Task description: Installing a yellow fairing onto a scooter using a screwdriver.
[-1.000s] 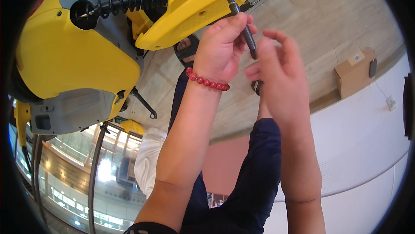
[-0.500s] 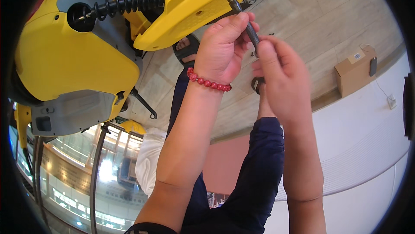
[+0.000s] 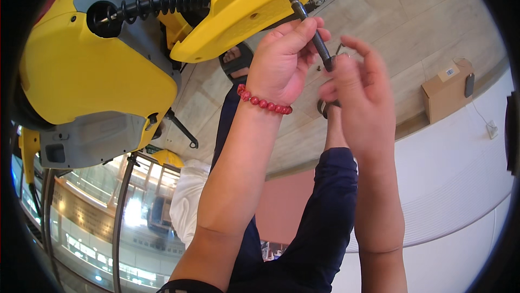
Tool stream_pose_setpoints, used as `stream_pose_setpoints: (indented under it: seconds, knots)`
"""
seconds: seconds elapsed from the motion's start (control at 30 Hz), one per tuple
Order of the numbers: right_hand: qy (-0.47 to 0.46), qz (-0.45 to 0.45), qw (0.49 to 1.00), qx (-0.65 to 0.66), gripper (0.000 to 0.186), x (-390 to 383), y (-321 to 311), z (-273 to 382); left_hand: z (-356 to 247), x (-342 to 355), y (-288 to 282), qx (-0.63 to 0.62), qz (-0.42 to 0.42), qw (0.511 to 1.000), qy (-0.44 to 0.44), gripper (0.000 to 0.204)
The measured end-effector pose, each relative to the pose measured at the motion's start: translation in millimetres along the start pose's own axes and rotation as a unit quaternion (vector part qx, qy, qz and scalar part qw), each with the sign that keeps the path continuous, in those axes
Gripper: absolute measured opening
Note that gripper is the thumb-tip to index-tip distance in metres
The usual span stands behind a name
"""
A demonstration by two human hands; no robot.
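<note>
My left hand [image 3: 284,63], wearing a red bead bracelet [image 3: 264,103], is closed around a slim screwdriver [image 3: 321,49] with a black knurled handle. The screwdriver's metal shaft runs up into a hole in a yellow cover panel [image 3: 233,27] on a yellow and grey scooter [image 3: 103,71]. Where the tip sits inside the hole is hidden. By the handle's rear end is my right hand [image 3: 365,90], somewhat blurred, its fingers apart and curved. It seems to hold nothing; whether a fingertip touches the handle's end is hard to tell.
A black coil spring shock absorber [image 3: 162,3] lies left of the panel, and a black stand [image 3: 181,128] sticks out below. My sandalled feet are on the tiled floor [image 3: 411,27]. A cardboard box [image 3: 447,92] stands by the white wall at right.
My right hand has loosened from the screwdriver's rear end and shifted slightly down and right, its fingers spreading. My left hand keeps its hold. The whole view has shifted a little.
</note>
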State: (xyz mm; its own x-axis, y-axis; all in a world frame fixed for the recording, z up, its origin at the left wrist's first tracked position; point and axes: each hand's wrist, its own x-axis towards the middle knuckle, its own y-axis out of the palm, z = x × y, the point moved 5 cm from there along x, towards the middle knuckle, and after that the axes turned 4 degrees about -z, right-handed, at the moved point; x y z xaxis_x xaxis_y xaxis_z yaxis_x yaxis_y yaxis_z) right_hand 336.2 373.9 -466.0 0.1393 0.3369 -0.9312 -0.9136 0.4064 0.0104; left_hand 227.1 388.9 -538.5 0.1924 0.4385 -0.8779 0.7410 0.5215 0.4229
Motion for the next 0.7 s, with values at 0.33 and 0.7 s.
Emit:
stream_pose_setpoints:
  seconds: [0.33, 0.7]
  knots:
    - [0.109, 0.064, 0.977, 0.174, 0.026, 10, 0, -9, 1, 0, -1, -0.063, 0.066, 0.993, -0.069, 0.027]
    - [0.030, 0.058, 0.998, 0.021, 0.027, 2, 19, -9, -4, -1, -8, -0.054, 0.090, 0.991, -0.082, 0.027]
